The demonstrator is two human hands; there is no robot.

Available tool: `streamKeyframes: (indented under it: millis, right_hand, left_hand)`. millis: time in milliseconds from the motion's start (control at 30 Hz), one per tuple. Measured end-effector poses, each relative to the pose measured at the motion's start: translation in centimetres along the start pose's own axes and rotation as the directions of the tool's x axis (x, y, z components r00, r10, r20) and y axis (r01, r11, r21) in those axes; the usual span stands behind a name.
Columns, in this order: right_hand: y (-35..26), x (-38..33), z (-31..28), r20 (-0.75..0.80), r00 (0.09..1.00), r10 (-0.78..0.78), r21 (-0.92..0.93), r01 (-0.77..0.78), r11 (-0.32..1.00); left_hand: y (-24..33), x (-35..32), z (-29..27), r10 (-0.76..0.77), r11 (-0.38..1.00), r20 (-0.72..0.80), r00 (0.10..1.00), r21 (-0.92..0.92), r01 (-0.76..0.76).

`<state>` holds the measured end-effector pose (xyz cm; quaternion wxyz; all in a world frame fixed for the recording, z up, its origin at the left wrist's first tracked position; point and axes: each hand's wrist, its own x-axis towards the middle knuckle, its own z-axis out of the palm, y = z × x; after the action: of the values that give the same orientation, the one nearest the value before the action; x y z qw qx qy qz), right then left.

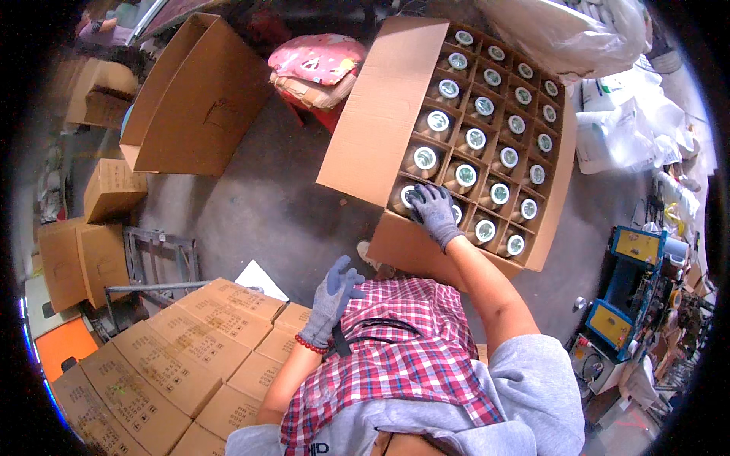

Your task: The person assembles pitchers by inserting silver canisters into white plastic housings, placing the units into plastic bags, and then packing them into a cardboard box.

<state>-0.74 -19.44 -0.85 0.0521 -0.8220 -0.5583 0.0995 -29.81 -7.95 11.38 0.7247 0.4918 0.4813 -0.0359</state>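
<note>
A large open cardboard carton (pixel 380 114) with dividers holds several brown bottles with white caps (pixel 475 139), one per cell. My right hand (pixel 435 213), in a grey knit glove, reaches into the carton's near-left corner cell and closes around the top of a bottle (pixel 408 196) there. My left hand (pixel 333 298), also gloved and with a red bead bracelet at the wrist, hovers in front of my plaid apron with fingers spread, holding nothing.
Stacked sealed cardboard boxes (pixel 190 349) lie at lower left. An empty open carton (pixel 198 99) stands upper left, more boxes (pixel 110 190) beside it. A metal frame (pixel 156 262) sits on the grey floor. White plastic bags (pixel 601 129) and a blue machine (pixel 623 296) are right.
</note>
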Motion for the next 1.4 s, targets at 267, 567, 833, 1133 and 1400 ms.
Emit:
streamKeyframes:
  millis: [267, 567, 833, 1133, 1400]
  right_hand:
    - [0.2, -1.0, 1.1, 0.036, 0.993, -0.112, -0.151, 0.116, 0.982]
    - [-0.2, 1.8, 0.7, 0.107, 0.984, -0.142, -0.137, 0.156, 0.978]
    - [-0.5, 2.5, 0.2, 0.189, 0.981, -0.046, 0.038, 0.04, 0.999]
    - [2.4, 1.0, -2.7, 0.032, 0.893, 0.449, 0.479, -0.408, 0.777]
    - [-10.9, 2.9, -1.2, 0.24, 0.958, -0.155, 0.475, 0.024, 0.88]
  left_hand:
    - [-2.6, 0.4, -1.6, 0.04, 0.997, 0.028, 0.999, -0.069, -0.038]
    - [-2.7, 1.0, -1.7, -0.004, 0.998, 0.087, 0.996, -0.059, 0.009]
    - [-2.3, 0.9, -3.3, 0.015, 0.997, 0.088, 0.996, -0.071, -0.009]
    - [-4.0, -1.8, -10.3, 0.002, 0.997, -0.025, 1.0, -0.08, -0.004]
    - [-6.3, -5.2, -14.5, 0.197, 0.98, -0.214, 0.957, 0.013, -0.199]
